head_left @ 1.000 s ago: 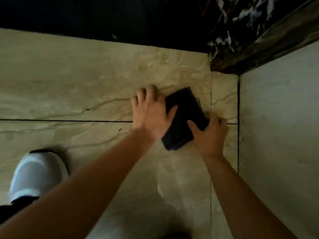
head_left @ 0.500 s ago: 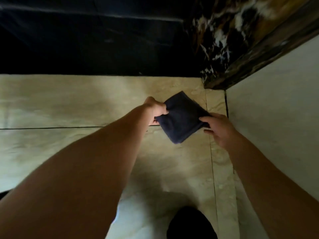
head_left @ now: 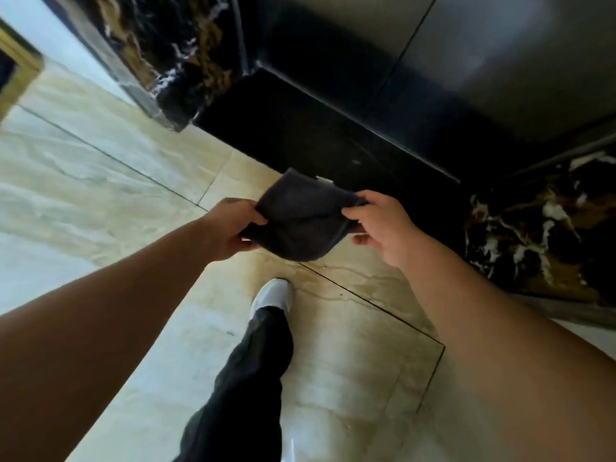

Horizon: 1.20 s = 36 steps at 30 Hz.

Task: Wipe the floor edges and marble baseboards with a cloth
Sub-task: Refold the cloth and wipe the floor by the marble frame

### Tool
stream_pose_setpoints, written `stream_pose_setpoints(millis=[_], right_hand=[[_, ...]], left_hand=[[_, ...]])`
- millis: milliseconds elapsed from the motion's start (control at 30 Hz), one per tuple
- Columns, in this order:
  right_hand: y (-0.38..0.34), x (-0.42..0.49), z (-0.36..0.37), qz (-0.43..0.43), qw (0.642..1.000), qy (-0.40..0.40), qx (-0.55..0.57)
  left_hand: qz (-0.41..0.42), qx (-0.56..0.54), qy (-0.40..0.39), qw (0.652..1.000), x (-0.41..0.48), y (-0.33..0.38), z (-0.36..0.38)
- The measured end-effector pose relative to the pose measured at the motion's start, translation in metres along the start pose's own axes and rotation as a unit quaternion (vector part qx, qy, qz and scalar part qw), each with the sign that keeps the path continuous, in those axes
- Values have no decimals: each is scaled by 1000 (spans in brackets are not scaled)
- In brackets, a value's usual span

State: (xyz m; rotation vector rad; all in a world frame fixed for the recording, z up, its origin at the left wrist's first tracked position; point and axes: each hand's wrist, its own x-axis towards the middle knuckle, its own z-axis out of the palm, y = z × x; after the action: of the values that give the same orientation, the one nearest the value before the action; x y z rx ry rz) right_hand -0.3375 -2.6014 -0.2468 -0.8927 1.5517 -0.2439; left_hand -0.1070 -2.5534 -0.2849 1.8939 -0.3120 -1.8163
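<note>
A dark grey folded cloth (head_left: 301, 221) hangs in the air above the beige marble floor (head_left: 110, 181), held between both hands. My left hand (head_left: 233, 228) pinches its left edge and my right hand (head_left: 380, 225) grips its right edge. Behind the cloth runs a black threshold strip (head_left: 316, 135) along the floor edge. Black marble with white and gold veins forms a baseboard column at the upper left (head_left: 160, 51) and another at the right (head_left: 540, 228).
My leg in dark trousers (head_left: 246, 371) with a white shoe (head_left: 273, 293) stands on the floor below the cloth. Dark glossy panels (head_left: 466, 61) rise behind the threshold. A gold-framed edge (head_left: 16, 71) shows at the far left.
The cloth has been lifted off the floor and is held up by both hands. The view has risen and turned, and the leg and shoe now show in the middle.
</note>
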Motion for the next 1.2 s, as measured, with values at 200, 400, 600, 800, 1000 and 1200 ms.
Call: stream_pose_setpoints(millis=[200,400,600,800,1000,1200], right_hand=[[-74,17,36,-26,996,-56,-71],[-137,89,38,-2,994,-77,-72],[-195,170,31,-2,996,-64,-57],[-235,259,44,-15,996,-76,-46],[-257,386,87,-113,988,-82,-63],[-179,524,125,-257,908,-5,-332]], left_hand=[[-53,-194,-47,979,-26,16,-48],[-66,-286,-63,954,15,76,-55],[-45,-371,-42,926,72,148,-46],[-35,-461,-35,886,136,178,-39],[67,-503,-63,859,265,181,-61],[105,-140,314,933,409,112,-51]])
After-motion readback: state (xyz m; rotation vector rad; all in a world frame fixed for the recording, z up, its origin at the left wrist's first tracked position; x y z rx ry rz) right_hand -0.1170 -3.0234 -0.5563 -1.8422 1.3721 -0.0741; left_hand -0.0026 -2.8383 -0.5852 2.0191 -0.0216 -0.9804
